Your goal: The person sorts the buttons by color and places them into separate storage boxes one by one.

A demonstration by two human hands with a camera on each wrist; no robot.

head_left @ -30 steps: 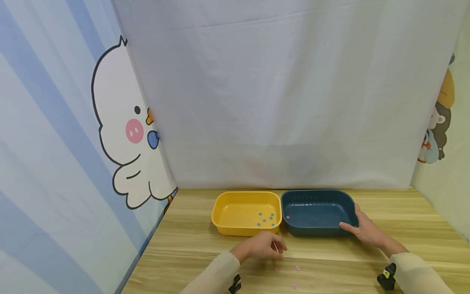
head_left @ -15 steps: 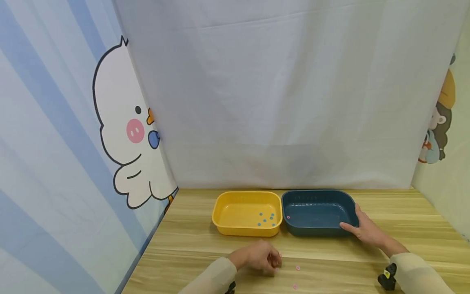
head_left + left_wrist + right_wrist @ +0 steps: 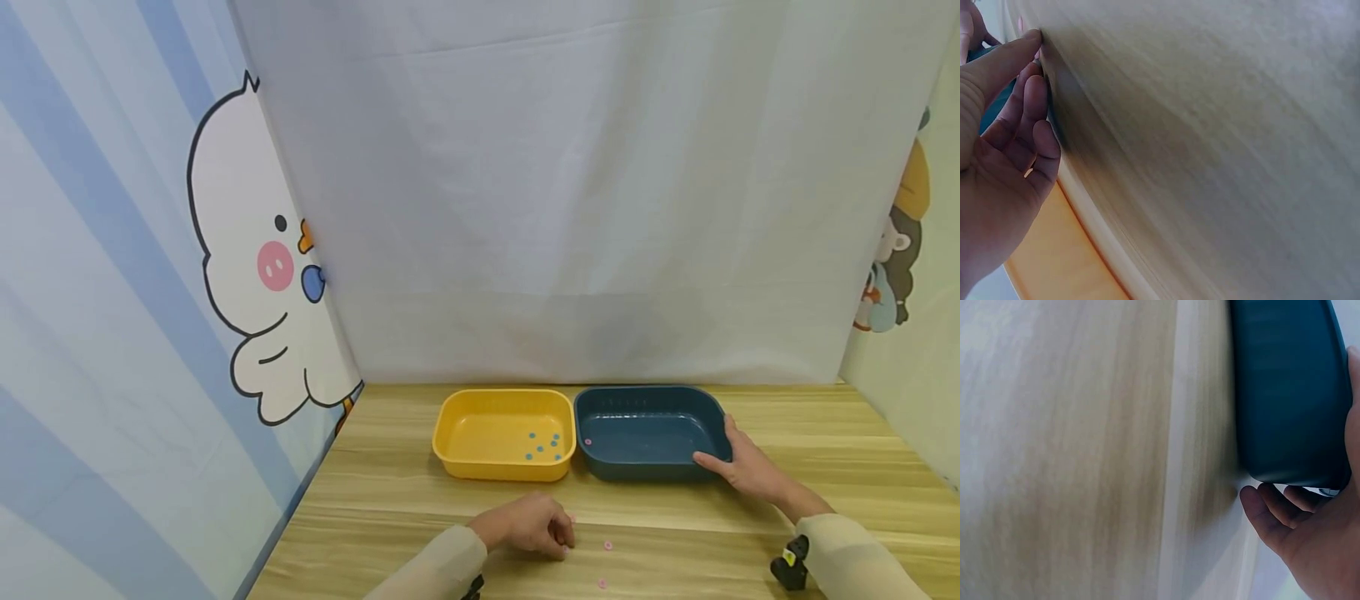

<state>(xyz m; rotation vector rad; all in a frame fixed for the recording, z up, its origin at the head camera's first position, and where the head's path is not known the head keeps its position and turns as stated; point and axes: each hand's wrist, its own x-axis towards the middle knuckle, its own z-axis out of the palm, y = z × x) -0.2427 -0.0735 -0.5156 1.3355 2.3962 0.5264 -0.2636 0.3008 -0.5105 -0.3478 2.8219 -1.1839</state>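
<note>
The yellow tray, smooth plastic with rounded corners and a lipped rim, stands on the pale, wood-grained worktop and carries six small round blue discs toward its right end; just right of it is the blue tray, glossy dark plastic of similar shape, with a lone pink ring in the end nearest the yellow tray; at the end farthest from the yellow tray the right hand holds the corner, thumb and fingers spread moderately around it; in front of the yellow tray the left hand is down at the worktop, fingers curled, thumb and forefinger close together at a small pink ring, though I cannot tell whether they grip it; further pink rings lie in front of the yellow tray, toward its right; behind the yellow tray hangs a softly creased whitish cloth.
</note>
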